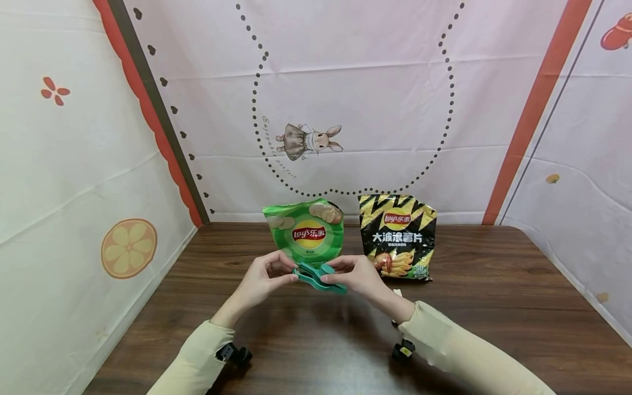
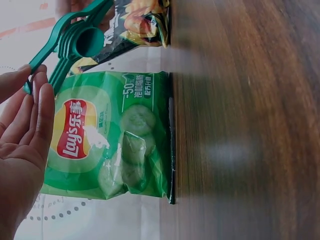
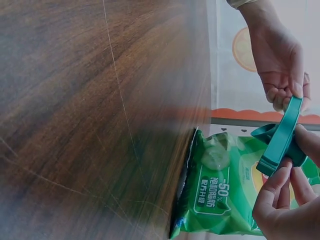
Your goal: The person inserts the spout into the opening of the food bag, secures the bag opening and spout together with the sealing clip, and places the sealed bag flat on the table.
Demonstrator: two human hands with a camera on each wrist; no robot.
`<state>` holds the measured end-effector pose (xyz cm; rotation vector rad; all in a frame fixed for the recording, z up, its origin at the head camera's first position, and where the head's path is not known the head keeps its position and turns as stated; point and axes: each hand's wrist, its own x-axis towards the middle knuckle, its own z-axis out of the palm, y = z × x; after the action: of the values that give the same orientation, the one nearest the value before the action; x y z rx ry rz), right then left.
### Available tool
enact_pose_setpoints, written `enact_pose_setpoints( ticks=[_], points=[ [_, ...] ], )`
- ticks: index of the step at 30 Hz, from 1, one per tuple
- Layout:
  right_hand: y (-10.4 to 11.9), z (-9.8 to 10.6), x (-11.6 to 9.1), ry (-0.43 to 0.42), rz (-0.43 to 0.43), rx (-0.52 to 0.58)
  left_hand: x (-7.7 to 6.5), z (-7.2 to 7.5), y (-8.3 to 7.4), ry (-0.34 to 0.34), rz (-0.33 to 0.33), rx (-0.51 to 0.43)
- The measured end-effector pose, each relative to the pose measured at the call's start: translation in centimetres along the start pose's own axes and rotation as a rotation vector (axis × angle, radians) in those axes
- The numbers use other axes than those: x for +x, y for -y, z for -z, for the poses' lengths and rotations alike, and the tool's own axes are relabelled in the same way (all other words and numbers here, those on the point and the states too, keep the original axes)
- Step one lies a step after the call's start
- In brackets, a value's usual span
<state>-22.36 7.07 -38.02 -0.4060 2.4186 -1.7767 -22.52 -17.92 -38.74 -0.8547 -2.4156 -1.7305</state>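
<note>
Both hands hold a teal plastic bag clip with a round pouring spout [image 1: 321, 277] above the table. My left hand [image 1: 266, 277] pinches one end of it between thumb and fingers. The other end is gripped by my right hand [image 1: 357, 278], near the round part. In the left wrist view the clip's two arms [image 2: 55, 40] stand apart, with the spout's round mouth between them. Just behind the hands, a green Lay's chip bag [image 1: 308, 233] stands upright; its lower edge is partly hidden by the clip.
A black and yellow Lay's chip bag [image 1: 399, 236] stands to the right of the green one, behind my right forearm. Both are on a dark wooden table [image 1: 474, 307]. A printed cloth [image 1: 375, 109] hangs behind the table and along its sides.
</note>
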Motion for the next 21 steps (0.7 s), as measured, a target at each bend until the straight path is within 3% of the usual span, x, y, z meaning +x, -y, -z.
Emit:
enact_pose_setpoints(
  ticks=[5,12,17,21],
  points=[
    [-0.2,0.1,0.1,-0.031,-0.019,-0.019,-0.2,-0.1,0.2,0.004,-0.026,0.006],
    [-0.3,0.1,0.0,-0.022,-0.025,-0.049,-0.2,-0.4,-0.6,-0.014,0.009,0.056],
    [-0.5,-0.2,-0.1,-0.031,-0.056,-0.061,-0.1,-0.6,0.2,-0.022,0.04,0.103],
    [-0.6,-0.1,0.0,-0.035,-0.063,-0.059,-0.3,-0.6,0.4,-0.001,0.029,0.094]
  ],
)
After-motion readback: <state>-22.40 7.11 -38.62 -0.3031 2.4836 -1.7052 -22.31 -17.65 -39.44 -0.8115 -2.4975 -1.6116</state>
